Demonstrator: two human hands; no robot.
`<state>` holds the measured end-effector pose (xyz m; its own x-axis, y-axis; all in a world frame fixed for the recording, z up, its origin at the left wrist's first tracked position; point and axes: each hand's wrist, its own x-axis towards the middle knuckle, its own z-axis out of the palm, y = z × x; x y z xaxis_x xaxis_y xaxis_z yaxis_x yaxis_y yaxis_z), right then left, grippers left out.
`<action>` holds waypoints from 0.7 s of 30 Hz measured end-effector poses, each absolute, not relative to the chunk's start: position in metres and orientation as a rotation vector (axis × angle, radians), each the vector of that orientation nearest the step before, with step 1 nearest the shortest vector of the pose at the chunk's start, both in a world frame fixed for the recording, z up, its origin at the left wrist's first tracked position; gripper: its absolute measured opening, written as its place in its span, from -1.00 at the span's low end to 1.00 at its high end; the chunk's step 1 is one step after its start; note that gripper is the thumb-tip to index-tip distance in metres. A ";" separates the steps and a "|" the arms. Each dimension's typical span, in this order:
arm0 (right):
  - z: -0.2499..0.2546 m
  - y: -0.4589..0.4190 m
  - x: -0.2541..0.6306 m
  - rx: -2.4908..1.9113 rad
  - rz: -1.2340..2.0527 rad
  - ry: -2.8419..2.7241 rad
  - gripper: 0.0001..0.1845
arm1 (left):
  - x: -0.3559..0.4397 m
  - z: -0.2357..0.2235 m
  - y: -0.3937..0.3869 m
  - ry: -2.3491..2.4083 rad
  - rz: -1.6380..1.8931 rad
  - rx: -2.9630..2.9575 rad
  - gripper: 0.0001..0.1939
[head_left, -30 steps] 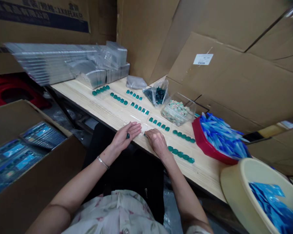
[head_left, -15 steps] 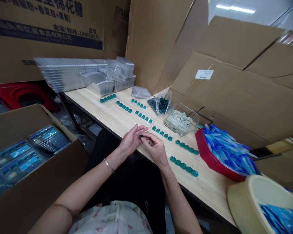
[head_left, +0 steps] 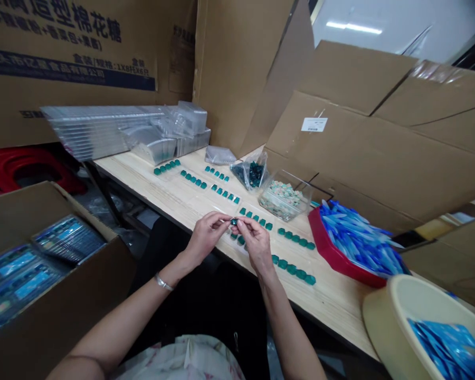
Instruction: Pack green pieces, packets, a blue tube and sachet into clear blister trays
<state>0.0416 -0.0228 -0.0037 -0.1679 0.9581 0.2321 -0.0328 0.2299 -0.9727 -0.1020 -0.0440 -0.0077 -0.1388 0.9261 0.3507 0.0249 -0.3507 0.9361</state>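
Between my fingertips is a small dark green gem-like piece [head_left: 234, 222], held above the table's front edge. My left hand [head_left: 209, 232] pinches it from the left, and my right hand [head_left: 255, 238] grips its other side with thumb and fingers. Just beneath the hands, a couple of green pieces [head_left: 241, 240] show in part; my right hand hides the rest of that row. Several short rows of green pieces lie on the wooden table, among them a row [head_left: 293, 268] to the right of my right hand and another row [head_left: 255, 217] behind it.
A bag of dark green pieces [head_left: 256, 174] and a clear tub of small pale pieces [head_left: 284, 198] stand behind the rows. To the right are a red tray of blue pieces [head_left: 314, 232] and a cream bucket [head_left: 396, 295]. Clear plastic trays [head_left: 103, 129] are stacked far left, above an open carton [head_left: 83, 211].
My left hand has gone from spread fingers to a pinch, and both hands now hold the green piece between them. The camera view has shifted slightly. Green pieces now show beneath my hands.
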 end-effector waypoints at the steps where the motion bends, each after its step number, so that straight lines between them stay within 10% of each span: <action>1: -0.004 -0.023 0.042 -0.940 1.148 -1.418 -0.77 | -0.102 -0.008 -0.045 1.137 1.596 1.437 -0.83; 21: -0.005 -0.036 0.032 -1.007 1.018 -1.232 -0.77 | -0.087 -0.011 -0.050 1.184 1.640 1.712 -0.91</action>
<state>0.0319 -0.0358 -0.0054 0.0604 0.9683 0.2424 -0.0553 0.2458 -0.9678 -0.0873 -0.0496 -0.0112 -0.0961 0.8354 0.5412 0.2505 -0.5059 0.8254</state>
